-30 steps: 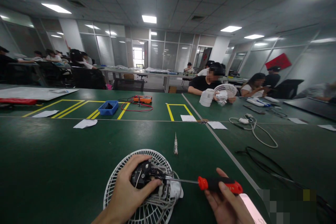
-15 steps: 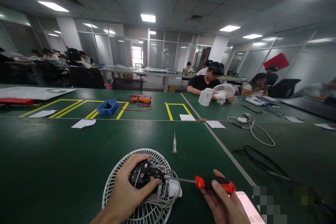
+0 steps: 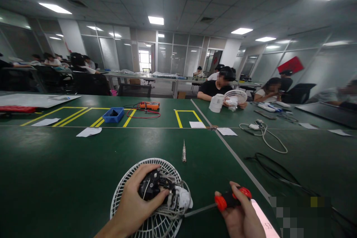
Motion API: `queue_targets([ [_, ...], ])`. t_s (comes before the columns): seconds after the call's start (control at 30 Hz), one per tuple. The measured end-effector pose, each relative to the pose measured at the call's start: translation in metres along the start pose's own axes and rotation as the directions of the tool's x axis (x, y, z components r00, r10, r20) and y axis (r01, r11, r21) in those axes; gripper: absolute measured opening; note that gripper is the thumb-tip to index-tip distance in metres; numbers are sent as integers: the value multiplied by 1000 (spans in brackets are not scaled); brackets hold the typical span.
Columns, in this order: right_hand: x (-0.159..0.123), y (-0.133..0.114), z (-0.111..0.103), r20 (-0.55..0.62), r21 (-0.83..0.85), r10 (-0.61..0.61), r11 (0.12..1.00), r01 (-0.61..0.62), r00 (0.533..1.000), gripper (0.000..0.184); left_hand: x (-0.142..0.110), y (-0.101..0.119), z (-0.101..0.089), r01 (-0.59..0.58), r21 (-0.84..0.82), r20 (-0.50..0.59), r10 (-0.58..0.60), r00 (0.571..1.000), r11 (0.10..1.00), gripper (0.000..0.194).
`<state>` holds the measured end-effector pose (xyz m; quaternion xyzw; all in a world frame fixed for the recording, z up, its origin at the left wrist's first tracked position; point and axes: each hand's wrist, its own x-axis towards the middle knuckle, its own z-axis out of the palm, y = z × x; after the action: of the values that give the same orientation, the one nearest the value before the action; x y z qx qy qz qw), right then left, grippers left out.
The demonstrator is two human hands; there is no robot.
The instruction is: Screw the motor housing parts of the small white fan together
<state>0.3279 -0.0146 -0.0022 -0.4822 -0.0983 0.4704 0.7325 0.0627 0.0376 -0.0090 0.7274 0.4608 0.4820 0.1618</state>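
Note:
My left hand (image 3: 136,197) is wrapped round the black fan motor (image 3: 150,185), which rests on a round white fan grille (image 3: 118,189). Beside the motor lie a white part (image 3: 182,198) and a tangle of pale cable (image 3: 170,214). To the right, my right hand (image 3: 241,210) grips a red-and-black screwdriver (image 3: 229,200). Its shaft points left and down, with the tip near the cable at the grille's edge, apart from the motor. Farther forward on the green table lies a small clear-handled screwdriver (image 3: 184,153).
Paper slips (image 3: 89,132), a blue tray (image 3: 113,115) and an orange multimeter (image 3: 150,105) lie beyond. Black cable (image 3: 279,171) and grey cable (image 3: 267,139) are on the right. A phone (image 3: 263,219) lies by my right hand. Across the table, a person (image 3: 213,87) holds another fan.
The screwdriver tip has come away from the motor and swung down, its shaft now slanting. My right hand has turned with it. My left hand keeps its hold.

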Motion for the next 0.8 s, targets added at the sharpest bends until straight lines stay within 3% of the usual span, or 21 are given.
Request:
queue_targets([
  [0.13,-12,0,10,71,-203,-54,977,68,996,62,-3,-3,-4,23,68,1,-23,1000,997,61],
  [0.23,-17,6,14,179,-388,-169,893,227,969,71,-4,-6,-12,66,129,-46,-61,997,989,68],
  [0.33,-16,13,10,279,-476,-226,811,339,933,69,-7,-11,-23,120,156,-20,-118,993,980,57],
  [0.43,-10,18,1,348,-598,-163,720,352,923,68,-12,-15,-36,135,182,37,-144,989,974,47],
  [0.5,-6,21,-4,407,-690,-134,603,400,903,67,-15,-17,-43,129,203,57,-143,988,971,45],
  [0.67,-1,28,-11,602,-762,-90,229,605,793,45,-18,-20,-61,161,245,13,-169,985,956,48],
  [0.8,2,36,-13,642,-764,-48,52,643,766,49,-23,-31,-85,234,307,-39,-233,972,922,55],
])
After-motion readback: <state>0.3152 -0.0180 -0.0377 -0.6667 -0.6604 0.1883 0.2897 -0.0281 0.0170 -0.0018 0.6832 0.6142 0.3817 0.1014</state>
